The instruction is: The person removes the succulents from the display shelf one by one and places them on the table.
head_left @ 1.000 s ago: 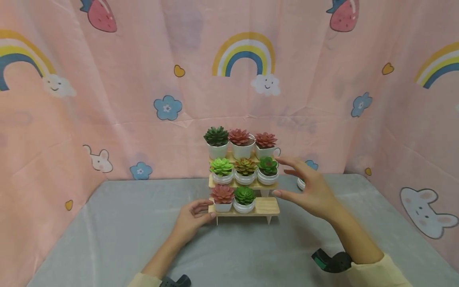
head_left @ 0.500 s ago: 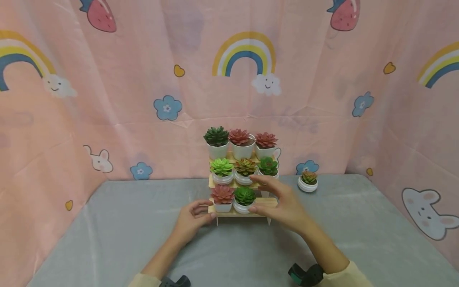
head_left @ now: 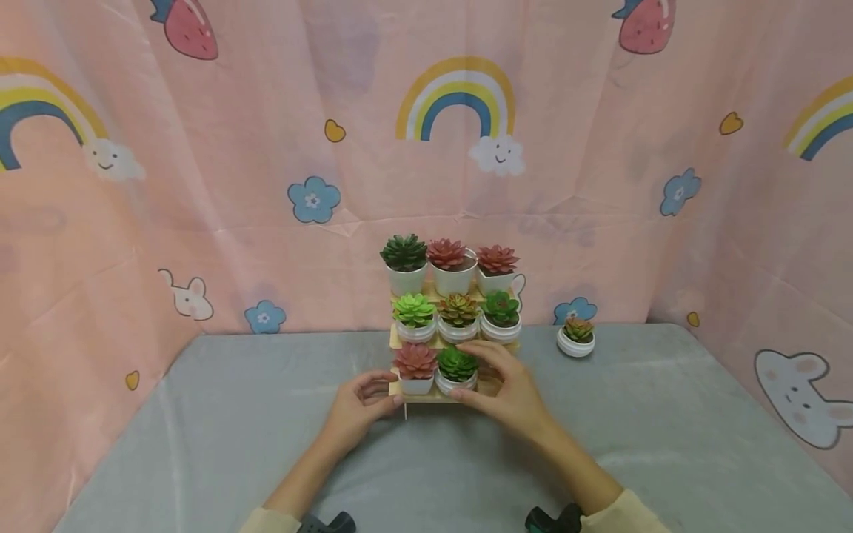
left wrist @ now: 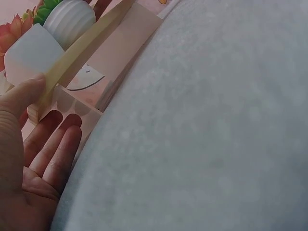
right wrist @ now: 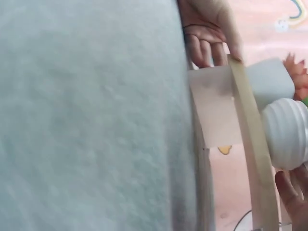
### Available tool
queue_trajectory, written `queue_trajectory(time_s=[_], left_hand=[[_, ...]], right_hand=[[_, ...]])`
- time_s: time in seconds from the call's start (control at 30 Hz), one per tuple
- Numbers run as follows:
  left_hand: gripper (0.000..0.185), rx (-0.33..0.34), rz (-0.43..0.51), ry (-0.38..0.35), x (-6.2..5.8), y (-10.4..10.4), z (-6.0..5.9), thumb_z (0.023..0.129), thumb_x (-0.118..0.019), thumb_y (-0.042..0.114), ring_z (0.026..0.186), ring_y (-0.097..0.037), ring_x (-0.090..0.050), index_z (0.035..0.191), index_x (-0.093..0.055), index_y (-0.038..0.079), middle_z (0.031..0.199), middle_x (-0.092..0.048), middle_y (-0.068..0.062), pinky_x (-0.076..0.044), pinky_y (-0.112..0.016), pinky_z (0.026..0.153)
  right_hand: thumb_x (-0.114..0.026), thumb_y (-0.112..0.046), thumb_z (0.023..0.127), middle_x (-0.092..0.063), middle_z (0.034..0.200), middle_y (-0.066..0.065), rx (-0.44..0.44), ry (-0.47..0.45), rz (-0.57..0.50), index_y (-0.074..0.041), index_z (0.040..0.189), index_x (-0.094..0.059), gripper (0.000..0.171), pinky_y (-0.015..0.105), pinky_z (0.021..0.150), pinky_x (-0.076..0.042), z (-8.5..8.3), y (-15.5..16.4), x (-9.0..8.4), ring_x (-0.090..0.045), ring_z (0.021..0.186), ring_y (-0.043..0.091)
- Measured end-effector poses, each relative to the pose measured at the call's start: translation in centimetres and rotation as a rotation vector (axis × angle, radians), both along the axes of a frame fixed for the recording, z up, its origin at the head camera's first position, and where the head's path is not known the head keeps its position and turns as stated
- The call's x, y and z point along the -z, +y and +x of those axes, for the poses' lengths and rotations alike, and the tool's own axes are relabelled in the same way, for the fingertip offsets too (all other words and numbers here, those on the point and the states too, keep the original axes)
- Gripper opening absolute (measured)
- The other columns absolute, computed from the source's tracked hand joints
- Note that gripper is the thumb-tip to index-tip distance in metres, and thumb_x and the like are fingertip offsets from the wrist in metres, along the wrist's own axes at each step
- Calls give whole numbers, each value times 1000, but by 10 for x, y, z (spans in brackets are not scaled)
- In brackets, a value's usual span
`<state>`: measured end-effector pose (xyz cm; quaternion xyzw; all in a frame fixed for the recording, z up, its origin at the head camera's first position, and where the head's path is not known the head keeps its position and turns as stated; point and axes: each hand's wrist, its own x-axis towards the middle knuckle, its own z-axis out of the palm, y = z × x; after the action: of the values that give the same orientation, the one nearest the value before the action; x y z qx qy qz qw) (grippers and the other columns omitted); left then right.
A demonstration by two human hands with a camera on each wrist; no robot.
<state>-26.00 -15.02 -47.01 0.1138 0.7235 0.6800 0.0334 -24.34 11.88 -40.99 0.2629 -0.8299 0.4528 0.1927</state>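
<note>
A tiered wooden plant stand bears small white pots of artificial succulents in three rows. My left hand holds the left end of its lowest shelf, thumb on the edge and fingers below. Just beside that thumb sits a red succulent in a squarish pot. My right hand is around the green potted succulent on the same shelf, thumb in front and fingers behind. In the right wrist view its fingers meet the ribbed round pot; part of the hand is cut off.
One more potted succulent stands alone at the table's back right. Grey cloth covers the table. A pink patterned curtain hangs behind and at both sides.
My right hand has come left and slightly down from beside the middle shelf to the green potted succulent on the lowest shelf. The lone pot is uncovered. My left hand has stayed put.
</note>
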Motion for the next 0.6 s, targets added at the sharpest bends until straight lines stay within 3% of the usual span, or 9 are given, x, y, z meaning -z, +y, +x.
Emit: queue_trajectory(time_s=[0.3, 0.6], left_hand=[[41, 19, 1, 26, -1, 1, 0, 89, -74, 3, 86, -7, -73, 126, -60, -7, 119, -67, -30, -62, -26, 77], [40, 8, 5, 25, 0, 1, 2, 89, -73, 2, 83, -6, -73, 125, -59, -8, 115, -69, -27, -62, -26, 73]], right_hand=[[-85, -8, 79, -56, 132, 15, 11, -115, -77, -9, 129, -67, 53, 40, 91, -61, 3, -8, 5, -62, 120, 33], [-85, -6, 80, -63, 130, 12, 33, -75, -83, -11, 128, -69, 51, 34, 91, -60, 3, -15, 10, -62, 120, 30]])
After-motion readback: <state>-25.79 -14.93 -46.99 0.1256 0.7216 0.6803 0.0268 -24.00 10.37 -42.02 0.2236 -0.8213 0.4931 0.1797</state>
